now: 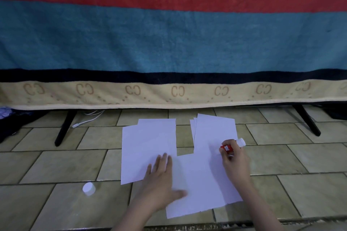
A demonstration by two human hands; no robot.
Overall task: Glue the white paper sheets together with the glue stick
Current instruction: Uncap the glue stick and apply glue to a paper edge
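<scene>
Your left hand (159, 178) lies flat with fingers straight, pressing on the white paper sheets (199, 178) on the tiled floor (56, 165). Your right hand (234, 161) is curled round the red glue stick (228, 148), its tip down on the front sheet, white end pointing up-right. One more stack of sheets (148, 142) lies to the left, partly under the left fingers, and another stack (216, 129) behind the glue stick. The white cap (88, 188) stands on the floor, well apart to the left. Behind everything hangs a blue blanket (169, 43) w/ red stripe
</scene>
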